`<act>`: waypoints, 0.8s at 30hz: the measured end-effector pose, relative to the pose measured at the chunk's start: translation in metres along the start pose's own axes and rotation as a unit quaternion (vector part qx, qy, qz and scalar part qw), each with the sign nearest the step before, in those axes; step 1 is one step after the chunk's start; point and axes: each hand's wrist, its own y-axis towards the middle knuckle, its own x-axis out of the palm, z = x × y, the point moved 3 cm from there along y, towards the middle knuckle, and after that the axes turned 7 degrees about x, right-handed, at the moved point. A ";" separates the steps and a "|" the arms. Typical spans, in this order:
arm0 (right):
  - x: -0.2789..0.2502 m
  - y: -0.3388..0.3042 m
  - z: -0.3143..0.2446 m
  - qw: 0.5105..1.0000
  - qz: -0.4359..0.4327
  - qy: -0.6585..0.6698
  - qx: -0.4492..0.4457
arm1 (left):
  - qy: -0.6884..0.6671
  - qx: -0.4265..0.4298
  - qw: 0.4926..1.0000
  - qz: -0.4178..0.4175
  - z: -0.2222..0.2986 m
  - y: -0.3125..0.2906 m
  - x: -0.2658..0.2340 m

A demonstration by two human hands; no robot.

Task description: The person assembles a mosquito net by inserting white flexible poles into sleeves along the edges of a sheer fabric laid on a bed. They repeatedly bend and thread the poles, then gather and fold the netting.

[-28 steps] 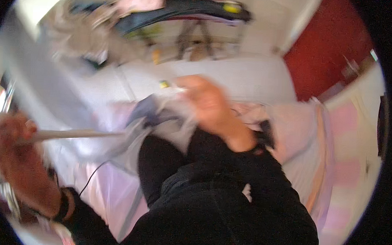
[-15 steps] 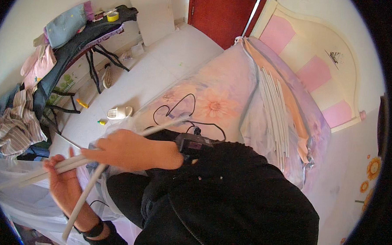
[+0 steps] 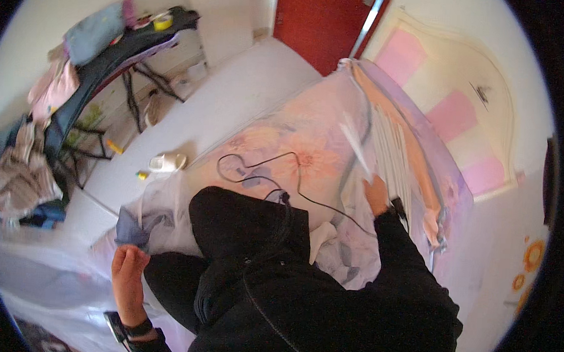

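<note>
My right hand (image 3: 377, 194) reaches out over the bed, its fingers closed round a short bunch of white rods (image 3: 357, 143), smeared by motion. Right beside it, a row of long white rods (image 3: 396, 159) lies on the bedding. At the lower left my left hand (image 3: 129, 269) is raised by my knee, the fingers curled together and no rod showing in them. White sheer netting (image 3: 51, 273) spreads below and left of that hand, and more netting (image 3: 167, 199) is heaped beyond it.
A black cable (image 3: 295, 170) loops over the flowered bedspread (image 3: 264, 140). The bed's cream and pink headboard (image 3: 486, 103) stands at the right. On the left are a cloth-covered table (image 3: 111, 58) with clothes and a slipper (image 3: 168, 162) on the floor.
My right hand has swung from beside my left hand across to the rods on the bed, carrying white rods. The left hand no longer has rods in it and has closed its fingers.
</note>
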 end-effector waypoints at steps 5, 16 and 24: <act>-0.012 -0.019 0.167 0.981 -0.093 -0.163 0.055 | 0.060 -0.062 0.995 0.041 -0.033 -0.002 -0.046; 0.018 0.052 0.080 0.970 -0.185 -0.154 0.033 | 0.093 -0.102 0.987 0.077 -0.072 -0.004 -0.119; 0.140 -0.041 -0.349 0.905 -0.261 0.169 -0.291 | 0.265 -0.088 0.949 0.150 -0.122 0.036 -0.204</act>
